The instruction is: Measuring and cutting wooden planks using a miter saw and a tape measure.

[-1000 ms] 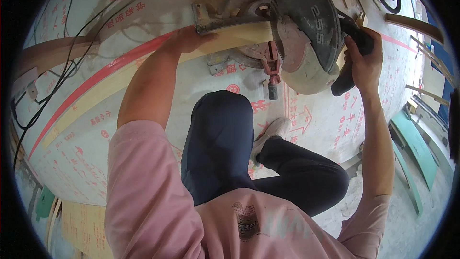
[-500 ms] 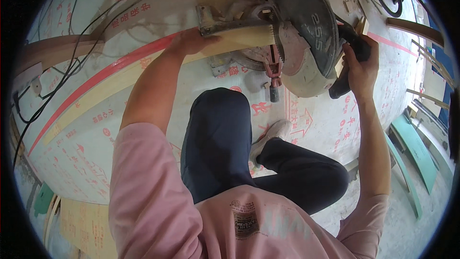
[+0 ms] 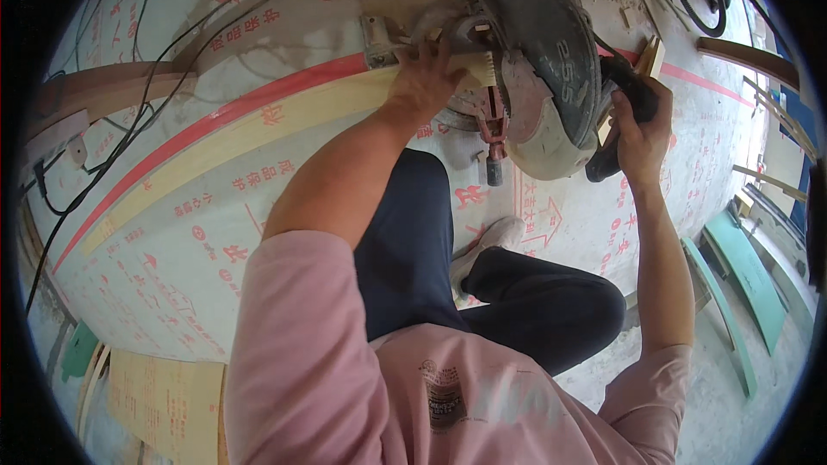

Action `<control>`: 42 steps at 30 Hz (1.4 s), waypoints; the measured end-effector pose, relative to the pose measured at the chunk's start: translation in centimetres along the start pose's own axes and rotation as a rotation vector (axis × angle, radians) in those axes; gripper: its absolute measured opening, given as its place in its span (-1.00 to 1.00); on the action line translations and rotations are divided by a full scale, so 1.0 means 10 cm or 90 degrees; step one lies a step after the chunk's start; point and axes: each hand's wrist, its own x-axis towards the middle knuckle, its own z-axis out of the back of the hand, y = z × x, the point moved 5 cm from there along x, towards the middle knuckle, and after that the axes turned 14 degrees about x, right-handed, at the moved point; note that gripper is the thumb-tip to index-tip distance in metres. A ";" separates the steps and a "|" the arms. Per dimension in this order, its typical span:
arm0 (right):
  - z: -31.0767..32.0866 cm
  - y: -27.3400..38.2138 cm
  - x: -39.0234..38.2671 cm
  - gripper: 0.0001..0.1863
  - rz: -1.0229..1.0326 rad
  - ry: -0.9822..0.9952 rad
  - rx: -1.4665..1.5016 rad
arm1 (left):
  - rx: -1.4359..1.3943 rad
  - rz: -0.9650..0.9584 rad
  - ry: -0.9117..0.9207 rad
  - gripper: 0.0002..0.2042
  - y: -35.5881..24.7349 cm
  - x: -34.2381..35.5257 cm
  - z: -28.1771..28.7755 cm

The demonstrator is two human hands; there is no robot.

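Note:
A mitre saw (image 3: 564, 69) with a dark body and a pale blade guard stands on the floor ahead of me. My right hand (image 3: 644, 133) is wrapped round its black handle (image 3: 613, 155). A long pale-yellow wooden strip (image 3: 319, 105) runs from the far left to the saw, its end beside the toothed blade edge. My left hand (image 3: 422, 82) lies over the strip near that end with fingers spread, reaching toward the saw's metal fence (image 3: 376, 41). A red clamp-like part (image 3: 492, 129) with a dark knob sticks out below the blade.
Printed protective sheeting (image 3: 181, 293) covers the floor. Black cables (image 3: 142, 116) cross at the left, by a white power strip (image 3: 65, 138). Sawdust and wood offcuts lie behind the saw. Green boards (image 3: 748, 280) lie at the right. My bent legs (image 3: 543, 310) are close to the saw.
My left hand has shifted right along the strip toward the blade, and its fingers have spread over the strip. My right hand stays on the saw handle.

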 end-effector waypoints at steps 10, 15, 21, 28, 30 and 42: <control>0.02 0.00 -0.01 -0.59 0.047 -0.007 0.008 | -0.034 0.009 0.060 -0.56 0.02 0.12 -0.01; -0.01 0.07 0.00 -0.59 0.075 -0.020 -0.031 | -0.260 -0.058 -0.075 -0.37 0.43 -0.16 -0.15; 0.04 -0.07 -0.01 -0.57 0.040 -0.017 0.005 | -0.265 0.232 0.389 -0.25 1.11 -0.47 -0.62; 0.02 -0.12 0.02 -0.53 -0.023 -0.002 0.012 | -0.481 0.143 0.334 -0.27 1.13 -0.45 -0.54; 0.03 -0.14 0.03 -0.53 0.000 -0.004 -0.001 | -0.510 0.143 0.340 -0.30 1.12 -0.44 -0.56; 0.02 -0.06 -0.01 -0.50 0.014 -0.019 -0.040 | -0.467 0.171 0.334 -0.28 1.09 -0.45 -0.49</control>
